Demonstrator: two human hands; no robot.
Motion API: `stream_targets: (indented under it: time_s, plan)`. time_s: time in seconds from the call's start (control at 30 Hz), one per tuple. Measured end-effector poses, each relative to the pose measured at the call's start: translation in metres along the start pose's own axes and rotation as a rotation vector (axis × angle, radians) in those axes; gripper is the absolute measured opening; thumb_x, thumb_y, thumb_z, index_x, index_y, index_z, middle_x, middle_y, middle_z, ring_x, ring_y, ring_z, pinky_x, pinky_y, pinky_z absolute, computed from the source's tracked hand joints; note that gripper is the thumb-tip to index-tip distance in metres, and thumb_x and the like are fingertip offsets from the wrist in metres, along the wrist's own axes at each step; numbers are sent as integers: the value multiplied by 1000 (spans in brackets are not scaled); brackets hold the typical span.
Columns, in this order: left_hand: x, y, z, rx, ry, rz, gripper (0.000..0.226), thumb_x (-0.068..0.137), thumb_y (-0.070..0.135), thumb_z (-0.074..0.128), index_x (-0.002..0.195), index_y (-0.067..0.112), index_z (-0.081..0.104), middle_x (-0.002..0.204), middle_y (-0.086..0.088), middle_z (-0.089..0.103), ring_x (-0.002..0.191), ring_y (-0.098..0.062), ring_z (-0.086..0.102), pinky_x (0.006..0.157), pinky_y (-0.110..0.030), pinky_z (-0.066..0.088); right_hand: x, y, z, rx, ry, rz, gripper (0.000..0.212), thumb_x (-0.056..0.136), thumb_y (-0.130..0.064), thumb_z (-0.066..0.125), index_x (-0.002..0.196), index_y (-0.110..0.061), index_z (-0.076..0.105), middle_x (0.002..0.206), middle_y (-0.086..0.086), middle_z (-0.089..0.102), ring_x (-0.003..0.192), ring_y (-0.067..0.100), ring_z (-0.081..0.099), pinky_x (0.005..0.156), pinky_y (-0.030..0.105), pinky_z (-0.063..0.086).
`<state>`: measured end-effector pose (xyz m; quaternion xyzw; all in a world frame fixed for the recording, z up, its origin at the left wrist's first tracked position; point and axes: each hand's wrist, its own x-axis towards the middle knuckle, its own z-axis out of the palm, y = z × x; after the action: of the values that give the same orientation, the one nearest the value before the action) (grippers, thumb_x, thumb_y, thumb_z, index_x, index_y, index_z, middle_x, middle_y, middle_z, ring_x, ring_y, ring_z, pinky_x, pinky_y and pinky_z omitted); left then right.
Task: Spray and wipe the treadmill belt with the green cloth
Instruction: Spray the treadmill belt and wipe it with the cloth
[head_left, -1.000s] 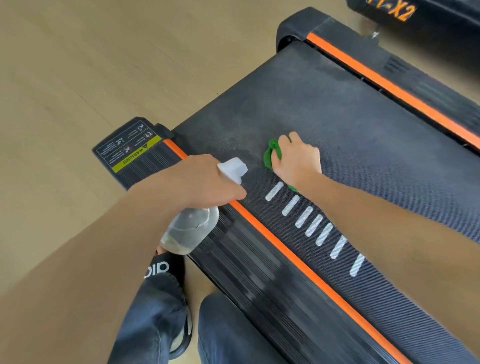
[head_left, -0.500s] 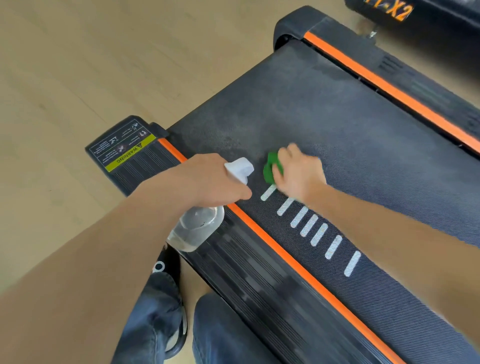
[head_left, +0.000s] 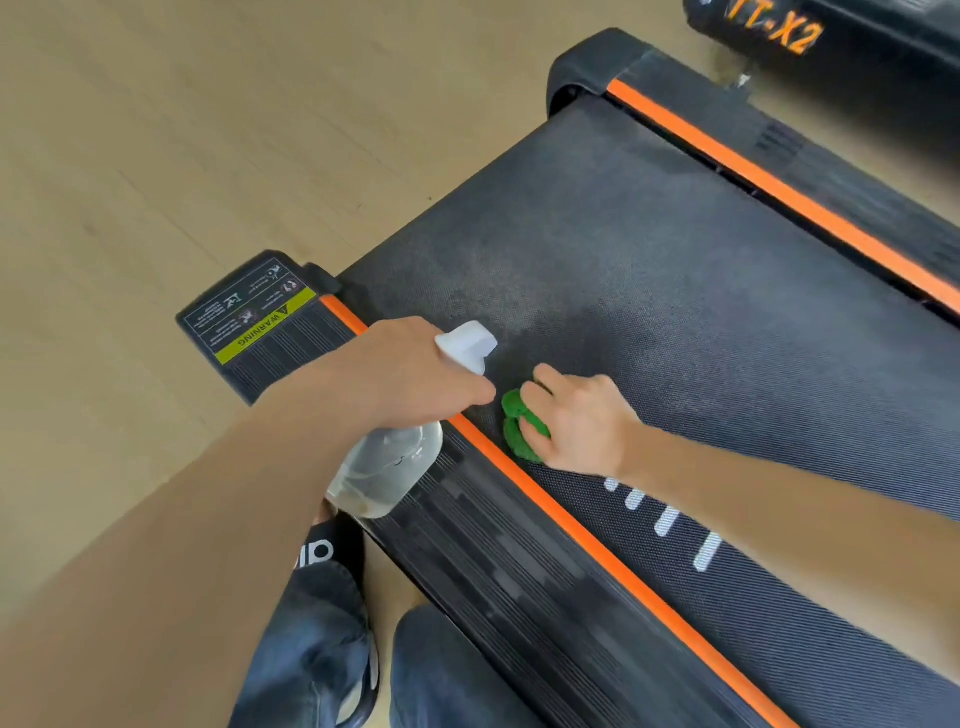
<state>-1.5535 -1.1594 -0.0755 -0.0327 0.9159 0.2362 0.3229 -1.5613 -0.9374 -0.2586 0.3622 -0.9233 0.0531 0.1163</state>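
A: Where is the green cloth found?

B: It is pressed onto the treadmill belt under the right hand, whose fingers are curled over it, just inside the near orange strip.

A: And the other grip?

B: The spray bottle is clasped by the left hand, nozzle aimed across the belt, just left of the cloth.

A: What does the coming move turn on?

B: Probably the hazy, unwiped belt lying ahead of the cloth and to its right, toward the far rail; the right hand is nearer.
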Motion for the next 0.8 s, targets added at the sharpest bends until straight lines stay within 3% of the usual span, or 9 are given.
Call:
stream_targets:
  time_s: [0.1, 0.27, 0.33, 0.4, 0.57, 0.63, 0.7, 0.8]
  plan:
    - [-1, -5, 0, 20, 5, -25, 43, 94, 36, 63, 68, 15, 35, 66, -1, 41, 59, -18, 35, 54, -30, 28, 23, 13, 10, 16, 25, 42, 24, 90, -32, 52, 82, -10, 57, 80, 5, 52, 44, 24, 46, 40, 24, 30]
    - [-3, -19, 2, -69, 37, -80, 38, 91, 43, 66, 74, 13, 51, 74, -2, 54, 64, -18, 45, 58, -30, 34, 73, 18, 17, -78, -79, 501, 26, 96, -37, 49, 98, -12, 55, 99, 8, 55, 62, 32, 58, 53, 31, 32]
    - [-3, -22, 1, -114, 50, -81, 37, 90, 46, 68, 81, 11, 61, 82, -4, 63, 68, -17, 52, 60, -30, 38, 73, 11, 15, -64, -109, 569, 27, 97, -38, 48, 102, -12, 54, 104, 7, 53, 65, 31, 57, 55, 32, 34]
    - [-2, -24, -1, -149, 83, -79, 36, 90, 46, 67, 83, 11, 63, 82, -3, 63, 68, -16, 52, 59, -29, 37, 49, 0, 11, -39, -101, 515, 27, 97, -40, 47, 99, -13, 53, 99, 4, 52, 59, 28, 53, 51, 31, 36]
    - [4, -21, -8, -258, 176, -77, 41, 89, 45, 68, 72, 16, 45, 66, 2, 44, 59, -16, 41, 55, -29, 32, -35, -19, -10, 12, -29, 347, 27, 91, -37, 49, 90, -12, 59, 86, 0, 51, 47, 24, 49, 38, 26, 37]
    - [10, -21, -6, -339, 221, -93, 37, 89, 45, 68, 79, 11, 55, 70, 2, 48, 61, -16, 43, 56, -29, 33, -43, -19, -11, 13, -27, 349, 25, 91, -36, 50, 83, -13, 56, 83, 0, 48, 45, 24, 46, 37, 27, 36]
    - [15, -22, -4, -393, 267, -124, 40, 85, 49, 69, 98, 10, 70, 81, 0, 59, 67, -17, 51, 58, -30, 37, -41, -20, -10, 17, -37, 355, 25, 90, -36, 50, 80, -13, 54, 81, 0, 47, 44, 23, 45, 37, 26, 31]
    - [21, -24, -3, -460, 276, -137, 47, 80, 52, 70, 104, 11, 72, 82, 0, 63, 65, -18, 53, 59, -28, 39, -39, -21, -10, 23, -60, 369, 26, 90, -37, 48, 80, -13, 54, 81, 0, 47, 44, 23, 45, 42, 23, 23]
